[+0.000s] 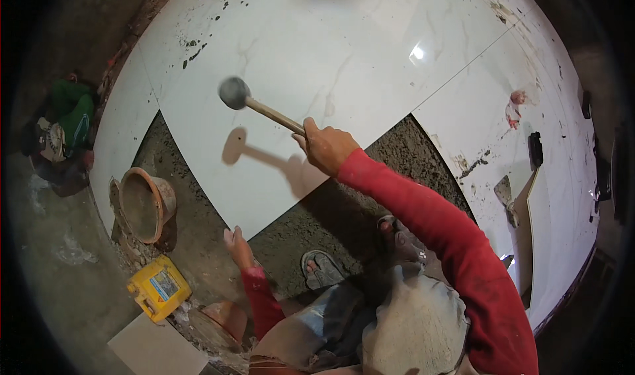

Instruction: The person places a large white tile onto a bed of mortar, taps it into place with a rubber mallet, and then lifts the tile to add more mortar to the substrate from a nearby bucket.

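My right hand (327, 147) grips the wooden handle of a black-headed rubber mallet (234, 92), held over a large white marbled tile (278, 64), with its shadow on the surface. My left hand (237, 246) is at the tile's near corner, its fingers on the corner edge. Dark, rough wet mortar (423, 163) shows around that tile's near edges, and further white tiles (496, 104) lie to either side.
An orange-rimmed bucket (159, 203) and a yellow jerrycan (159, 288) stand left. A green cloth pile (71, 110) lies far left, a loose tile (152, 348) lower left. A trowel (506, 200) and black tool (536, 149) are right. My sandalled feet (321, 269) are below.
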Demonstrator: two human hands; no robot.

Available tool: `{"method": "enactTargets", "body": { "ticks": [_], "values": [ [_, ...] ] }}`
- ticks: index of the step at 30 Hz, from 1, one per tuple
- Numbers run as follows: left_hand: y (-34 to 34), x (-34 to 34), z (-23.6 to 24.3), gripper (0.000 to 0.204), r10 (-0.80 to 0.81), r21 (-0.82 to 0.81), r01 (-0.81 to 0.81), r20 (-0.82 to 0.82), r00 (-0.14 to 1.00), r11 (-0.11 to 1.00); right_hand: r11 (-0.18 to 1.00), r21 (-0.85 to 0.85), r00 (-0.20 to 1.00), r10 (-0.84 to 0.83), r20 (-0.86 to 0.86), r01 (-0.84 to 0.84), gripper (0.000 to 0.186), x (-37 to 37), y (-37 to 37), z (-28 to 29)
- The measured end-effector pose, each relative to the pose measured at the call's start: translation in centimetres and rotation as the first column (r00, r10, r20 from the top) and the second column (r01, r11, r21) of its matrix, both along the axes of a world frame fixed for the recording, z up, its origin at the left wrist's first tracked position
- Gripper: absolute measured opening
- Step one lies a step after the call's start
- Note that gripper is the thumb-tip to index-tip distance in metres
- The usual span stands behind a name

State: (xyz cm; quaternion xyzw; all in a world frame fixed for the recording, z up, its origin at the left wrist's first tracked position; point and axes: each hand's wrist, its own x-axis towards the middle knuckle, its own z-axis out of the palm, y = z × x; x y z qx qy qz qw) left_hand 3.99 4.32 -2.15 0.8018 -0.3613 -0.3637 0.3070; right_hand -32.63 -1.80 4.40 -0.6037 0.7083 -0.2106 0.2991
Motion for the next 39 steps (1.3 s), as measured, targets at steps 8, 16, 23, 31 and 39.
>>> {"method": "enactTargets", "body": {
  "ticks": [8,16,23,31,39],
  "values": [
    [-2.8,3.0,0.0,0.052,-0.050,0.087,0.038,0.148,0.988,0.996,0.993,0.036,0.993,-0.110,-0.052,0.112,0.033,-4.9,2.1,-1.3],
    [0.3,0.5,2.9,0.045,-0.143,0.131,0.098,0.401,0.905,0.986,0.699,-0.209,0.701,-0.709,-0.078,0.683,0.037,-20.9,16.9,-5.5],
    [2.9,-1.8,5.0,0.065,0.291,0.199,-0.246,-0.241,0.926,0.949,0.631,-0.001,0.621,-0.764,-0.174,0.776,0.051,-29.6,24.6,-9.5],
    [2.1,-0.8,4.3,0.072,0.427,0.203,-0.378,-0.518,0.741,0.903,0.733,0.076,0.664,-0.651,0.368,0.676,0.035,-22.3,16.2,-8.2],
    [1.9,0.3,3.6,0.067,0.588,0.248,-0.615,-0.678,0.442,0.748,0.674,0.481,0.208,-0.677,0.706,0.561,0.041,-12.3,9.4,-7.9]
  ]
}}
